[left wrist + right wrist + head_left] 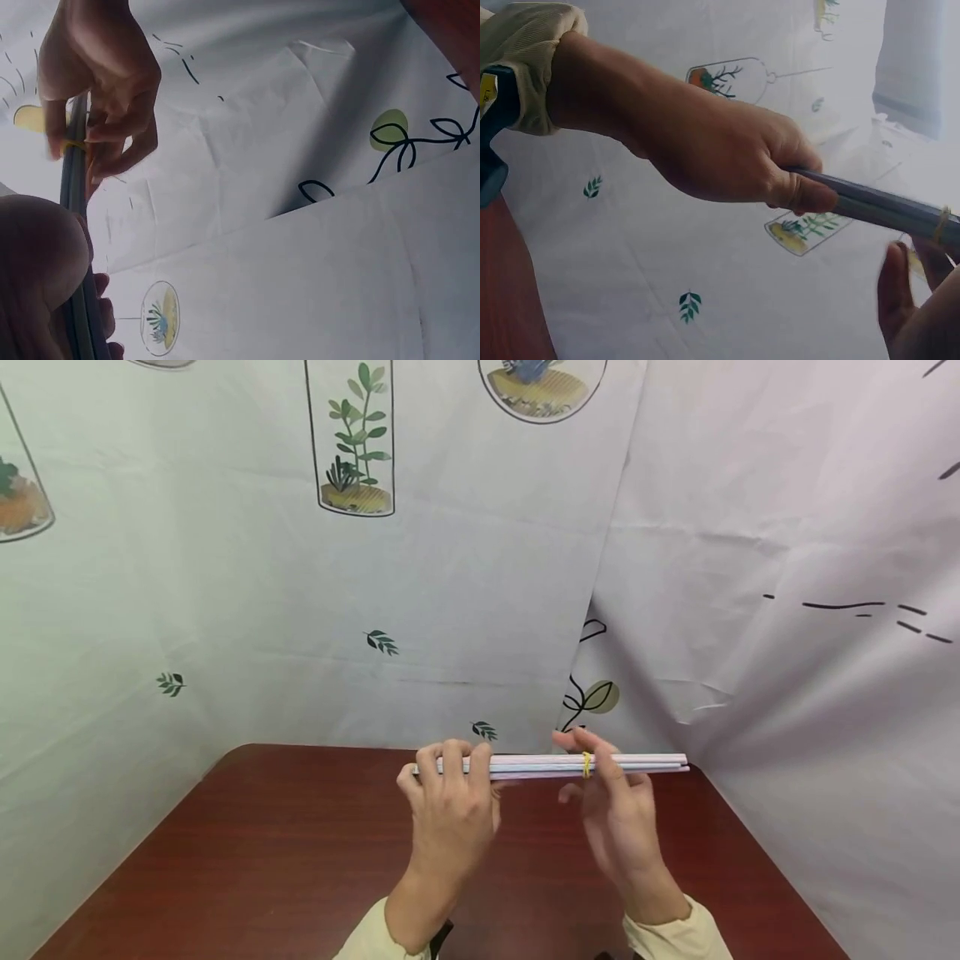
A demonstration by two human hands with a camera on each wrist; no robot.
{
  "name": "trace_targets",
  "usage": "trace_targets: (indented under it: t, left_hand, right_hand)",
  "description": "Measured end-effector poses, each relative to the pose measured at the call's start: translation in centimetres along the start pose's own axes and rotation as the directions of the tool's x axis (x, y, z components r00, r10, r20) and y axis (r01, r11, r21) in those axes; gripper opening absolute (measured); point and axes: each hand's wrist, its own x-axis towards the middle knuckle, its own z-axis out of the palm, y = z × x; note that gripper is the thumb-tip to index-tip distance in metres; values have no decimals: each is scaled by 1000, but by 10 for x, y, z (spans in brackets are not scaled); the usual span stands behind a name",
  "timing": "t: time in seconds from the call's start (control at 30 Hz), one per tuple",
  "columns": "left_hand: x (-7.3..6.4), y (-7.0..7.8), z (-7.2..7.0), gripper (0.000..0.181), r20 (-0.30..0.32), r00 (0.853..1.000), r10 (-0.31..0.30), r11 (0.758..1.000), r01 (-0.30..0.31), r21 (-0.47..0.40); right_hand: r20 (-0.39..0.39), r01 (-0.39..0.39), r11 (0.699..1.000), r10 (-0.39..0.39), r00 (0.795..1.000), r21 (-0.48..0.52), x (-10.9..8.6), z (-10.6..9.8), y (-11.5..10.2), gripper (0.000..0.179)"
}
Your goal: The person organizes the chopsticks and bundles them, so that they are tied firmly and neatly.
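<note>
A bundle of slim, straight pale pink, white and bluish sticks (534, 766) is held level above the table. My left hand (452, 806) grips its left part, with the fingers over the top and the thumb on the other side. A yellow rubber band (587, 765) circles the bundle right of the middle. My right hand (618, 810) is at the band, thumb on one side of the sticks and fingers on the other. In the left wrist view, the right fingers are bent and pinch at the band (73, 144); its exact grip is partly hidden.
The dark red-brown wooden table (300, 843) lies beneath both hands. A pale cloth (247, 585) printed with plants and leaves hangs behind it and along the sides. Folds in the cloth (787, 693) reach the table's right edge.
</note>
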Motion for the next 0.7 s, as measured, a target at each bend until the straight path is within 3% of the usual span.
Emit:
trace_targets:
  t: [0.13, 0.23, 0.4, 0.57, 0.7]
  left_hand:
    - [-2, 2, 0, 36, 39, 999, -14, 999, 13, 34]
    - [-4, 2, 0, 46, 66, 997, -29, 999, 26, 38]
    - [-4, 3, -2, 46, 79, 996, -34, 999, 33, 19]
    - [-6, 9, -2, 23, 55, 998, 9, 1000, -9, -5]
    - [-5, 12, -1, 19, 66, 998, 21, 1000, -22, 16]
  right_hand:
    - [-177, 23, 999, -27, 984, -27, 0, 9, 4, 30]
    - [-223, 2, 998, -16, 975, -61, -1, 12, 9, 27]
    - [-235, -12, 997, -6, 972, -75, -2, 13, 11, 27]
    - [-156, -72, 996, 65, 986, -44, -7, 19, 23, 26]
    - [-127, -76, 997, 72, 989, -31, -7, 18, 25, 27]
